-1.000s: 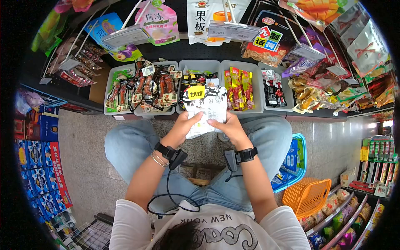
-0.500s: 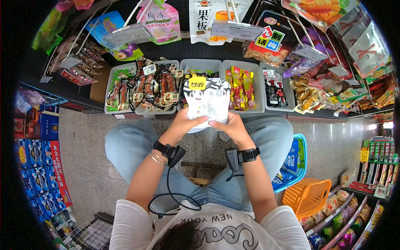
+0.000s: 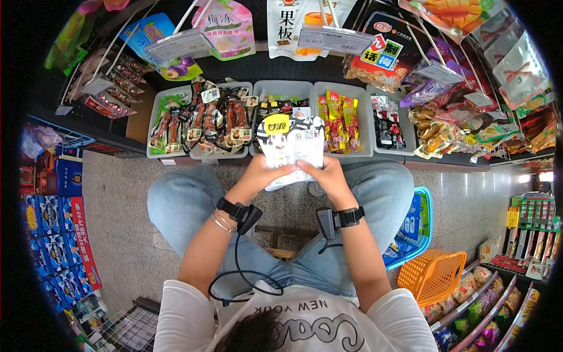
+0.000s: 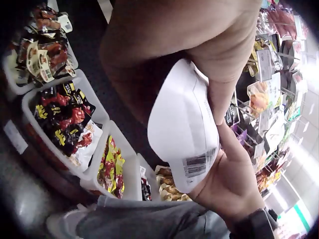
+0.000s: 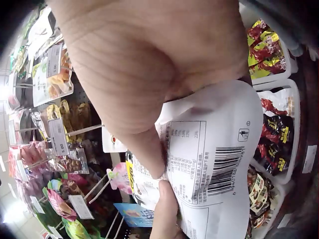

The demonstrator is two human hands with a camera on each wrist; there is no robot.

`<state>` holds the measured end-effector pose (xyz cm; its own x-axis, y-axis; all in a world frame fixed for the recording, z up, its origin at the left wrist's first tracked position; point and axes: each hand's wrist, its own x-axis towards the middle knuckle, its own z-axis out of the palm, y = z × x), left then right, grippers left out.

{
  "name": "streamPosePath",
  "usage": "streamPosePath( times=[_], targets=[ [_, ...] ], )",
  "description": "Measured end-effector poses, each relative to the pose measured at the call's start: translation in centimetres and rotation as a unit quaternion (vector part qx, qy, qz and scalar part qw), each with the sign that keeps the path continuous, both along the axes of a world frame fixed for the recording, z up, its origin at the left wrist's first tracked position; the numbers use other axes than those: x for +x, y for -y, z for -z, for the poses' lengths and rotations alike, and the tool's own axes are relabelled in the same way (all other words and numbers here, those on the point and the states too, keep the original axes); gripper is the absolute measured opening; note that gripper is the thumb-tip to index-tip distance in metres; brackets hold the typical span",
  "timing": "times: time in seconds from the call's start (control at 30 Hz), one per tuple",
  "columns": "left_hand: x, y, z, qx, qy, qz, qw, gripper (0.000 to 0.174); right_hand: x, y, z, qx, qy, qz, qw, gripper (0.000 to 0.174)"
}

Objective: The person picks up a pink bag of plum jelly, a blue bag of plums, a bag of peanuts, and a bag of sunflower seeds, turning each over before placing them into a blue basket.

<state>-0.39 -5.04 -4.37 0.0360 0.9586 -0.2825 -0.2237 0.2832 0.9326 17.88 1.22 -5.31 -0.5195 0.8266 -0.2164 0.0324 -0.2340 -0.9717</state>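
Note:
Both hands hold a white snack bag point(image 3: 293, 144) with black patches and a yellow label, just in front of the shelf bins. My left hand point(image 3: 256, 176) grips its left lower side and my right hand point(image 3: 329, 179) its right lower side. The two thumbs lie over the printed face, their tips nearly meeting; the other fingers are hidden behind the bag. In the right wrist view a barcode and printed table show on the bag point(image 5: 219, 149). From the left wrist the bag's point(image 4: 182, 119) white bottom edge is visible.
Grey bins hold dark sausage packs point(image 3: 220, 120), yellow-red packets point(image 3: 338, 123) and black packets point(image 3: 387, 123). Bags hang above on hooks, among them a pink pouch point(image 3: 224, 29). On the floor at the right stand a blue basket point(image 3: 426, 226) and an orange basket point(image 3: 431, 276).
The bag has shifted and tilted slightly in the hands, and the thumbs have come closer together on its face. Both hands keep their hold; the surroundings stay as they were.

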Motion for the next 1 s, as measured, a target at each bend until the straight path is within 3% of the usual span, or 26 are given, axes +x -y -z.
streamPosePath(
  times=[0.43, 0.6, 0.83, 1.0],
  targets=[
    [0.4, 0.1, 0.4, 0.053, -0.036, -0.037, 0.997, 0.034, -0.1, 0.0, -0.3, 0.006, -0.015, -0.011, 1.000, 0.027],
    [0.5, -0.1, 0.3, 0.046, 0.002, -0.066, 0.997, 0.032, -0.4, 0.2, 0.1, 0.020, -0.019, -0.010, 1.000, 0.028],
    [0.9, -0.1, 0.5, 0.059, 0.027, -0.032, 0.997, 0.034, -0.6, 0.3, 0.0, -0.032, -0.051, 0.037, 0.998, 0.025],
    [1.1, -0.1, 0.3, 0.091, 0.000, -0.063, 0.994, 0.029, -0.8, 0.4, 0.3, -0.017, -0.068, 0.049, 0.996, 0.025]
  ],
)
